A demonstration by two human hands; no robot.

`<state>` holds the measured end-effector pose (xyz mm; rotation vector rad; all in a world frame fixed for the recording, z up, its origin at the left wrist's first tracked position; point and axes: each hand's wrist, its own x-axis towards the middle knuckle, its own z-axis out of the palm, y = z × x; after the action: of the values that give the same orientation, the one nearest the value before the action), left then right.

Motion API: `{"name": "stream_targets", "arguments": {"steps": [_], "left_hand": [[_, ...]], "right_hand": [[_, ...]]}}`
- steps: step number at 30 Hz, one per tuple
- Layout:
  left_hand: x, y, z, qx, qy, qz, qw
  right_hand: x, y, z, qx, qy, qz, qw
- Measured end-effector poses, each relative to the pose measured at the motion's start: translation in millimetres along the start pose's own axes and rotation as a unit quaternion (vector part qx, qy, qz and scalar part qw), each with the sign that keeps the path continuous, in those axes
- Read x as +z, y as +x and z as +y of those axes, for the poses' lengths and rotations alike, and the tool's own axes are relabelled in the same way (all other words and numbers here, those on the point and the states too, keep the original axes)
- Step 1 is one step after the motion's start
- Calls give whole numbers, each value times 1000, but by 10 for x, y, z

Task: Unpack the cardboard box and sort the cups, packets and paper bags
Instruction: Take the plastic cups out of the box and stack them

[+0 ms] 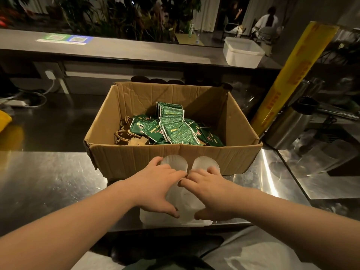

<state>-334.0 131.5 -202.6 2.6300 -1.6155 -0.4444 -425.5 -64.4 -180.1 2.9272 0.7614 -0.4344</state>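
An open cardboard box stands on the steel counter in front of me. Inside lie several green packets and brown paper bags with twine handles at its left. Two stacks of frosted ribbed plastic cups stand side by side in front of the box. My left hand grips the left cup stack from above, fingers curled around it. My right hand grips the right cup stack the same way. The lower parts of both stacks are partly hidden by my hands.
A yellow roll box leans at the right of the cardboard box, beside a steel jug. A white plastic tub sits on the raised ledge behind. Cables and a power strip lie far left. People sit in the background.
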Motion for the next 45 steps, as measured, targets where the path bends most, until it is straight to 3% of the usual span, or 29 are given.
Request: {"name": "stream_targets", "arguments": {"steps": [3,11,15,18,21,23,26,29,31,33,34,36,43,45], "left_hand": [[39,-5,-16,-15,15,3,1000],[145,2,39,-72,47,47,995],[138,-23,41,-60,-20,108,992],[93,-36,-23,-68,-109,163,978],[17,-59,-71,-135,-260,286,912],[-38,-71,-69,-214,-361,313,852],[13,-63,-105,-336,-526,247,741],[203,-50,-170,-424,-650,143,614],[315,-77,-199,-448,-711,97,533],[353,-104,-183,-433,-768,40,471],[346,-111,-164,-425,-781,27,457],[339,-112,-166,-420,-790,35,446],[353,-129,-109,-452,-755,4,475],[370,-130,-101,-441,-758,-2,480]], "right_hand": [[66,-6,8,23,-43,-20,999],[147,15,35,31,74,-85,993],[59,-26,137,37,193,32,980],[-42,-108,254,93,283,181,937],[-57,-133,362,218,384,262,858],[-48,-110,397,294,455,253,801],[2,-48,420,375,563,200,709],[111,6,445,424,695,147,561],[223,34,465,446,750,111,476],[338,63,465,466,779,79,412],[387,68,450,466,794,60,387],[445,85,405,446,816,22,367],[326,75,313,440,801,-17,406],[359,46,341,457,798,-17,393]]}}
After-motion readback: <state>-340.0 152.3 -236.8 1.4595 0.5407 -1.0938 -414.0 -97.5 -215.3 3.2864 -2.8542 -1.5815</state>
